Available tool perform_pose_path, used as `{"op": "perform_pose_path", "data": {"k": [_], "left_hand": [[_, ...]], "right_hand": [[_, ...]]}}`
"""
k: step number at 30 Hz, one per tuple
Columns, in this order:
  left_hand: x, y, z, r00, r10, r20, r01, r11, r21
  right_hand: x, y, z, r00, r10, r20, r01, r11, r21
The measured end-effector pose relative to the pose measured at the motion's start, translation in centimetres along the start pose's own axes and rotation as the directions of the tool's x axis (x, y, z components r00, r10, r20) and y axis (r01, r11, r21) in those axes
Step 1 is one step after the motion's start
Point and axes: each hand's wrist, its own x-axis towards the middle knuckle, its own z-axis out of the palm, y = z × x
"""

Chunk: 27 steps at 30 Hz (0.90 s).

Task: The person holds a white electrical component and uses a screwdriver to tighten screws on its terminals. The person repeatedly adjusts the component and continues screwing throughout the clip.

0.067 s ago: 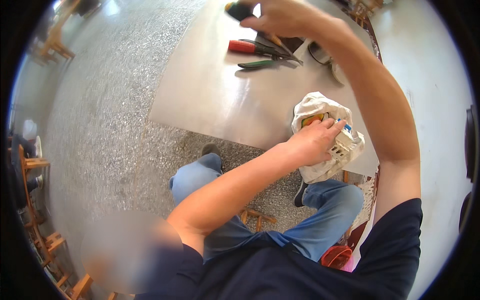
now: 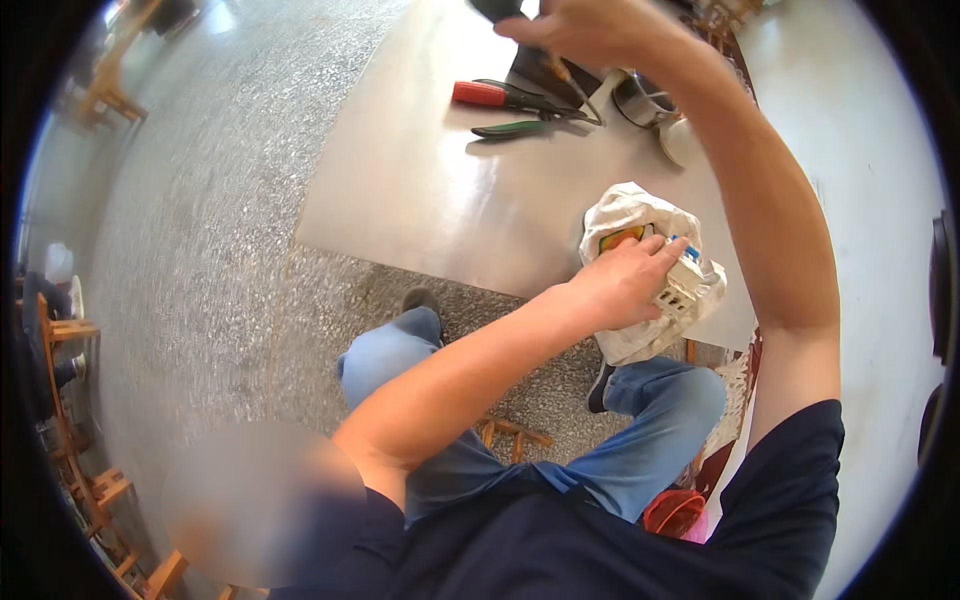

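At the table's far edge my right hand point(image 2: 610, 30) is closed round the dark handle of a tool point(image 2: 496, 8), partly cut off by the picture's edge. Below it lie red-and-black-handled pliers point(image 2: 485, 94), green-handled pliers point(image 2: 510, 130) and a thin metal shaft point(image 2: 590, 108) with an orange part. My left hand point(image 2: 630, 285) grips a white slotted plastic block point(image 2: 680, 290) with a blue part on it. Under and around the block is a crumpled off-white cloth bag point(image 2: 635, 345), and a yellow-orange piece point(image 2: 622, 240) shows at its mouth beside my fingers.
A metal cup-like container point(image 2: 640, 100) and a pale round thing point(image 2: 680, 143) stand near my right forearm. The smooth table point(image 2: 400, 200) has a corner over the speckled floor. Wooden stools point(image 2: 70, 330) line the left. A red basket point(image 2: 675, 512) sits low by my right leg.
My right hand has moved slightly farther away and to the right with the dark-handled tool. The left hand keeps its hold on the white block, with the bag shifted barely leftward.
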Motion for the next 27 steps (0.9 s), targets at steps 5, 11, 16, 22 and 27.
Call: {"op": "perform_pose_path", "data": {"k": [5,11,16,22,27], "left_hand": [[0.2,0.2,-0.3,1.0,-0.016,-0.016,0.016,1.0,-0.018],[0.2,-0.2,-0.2,1.0,-0.017,0.001,0.017,1.0,0.01],[-0.9,-1.6,1.2,0.991,0.103,-0.088,-0.091,0.987,0.135],[-1.9,-1.9,2.4,0.971,0.188,-0.148,-0.154,0.964,0.218],[-1.8,-1.0,2.4,0.976,0.151,-0.156,-0.121,0.975,0.186]], "right_hand": [[-11.3,-0.6,-4.9,0.741,0.224,-0.633,-0.012,0.947,0.322],[-26.0,1.0,-2.2,0.366,0.361,-0.858,-0.126,0.933,0.338],[-32.1,2.5,-0.1,0.336,0.38,-0.862,-0.159,0.925,0.346],[-34.7,1.9,1.6,0.394,0.359,-0.846,-0.205,0.932,0.3],[-36.0,2.2,2.0,0.446,0.309,-0.84,-0.121,0.951,0.285]]}}
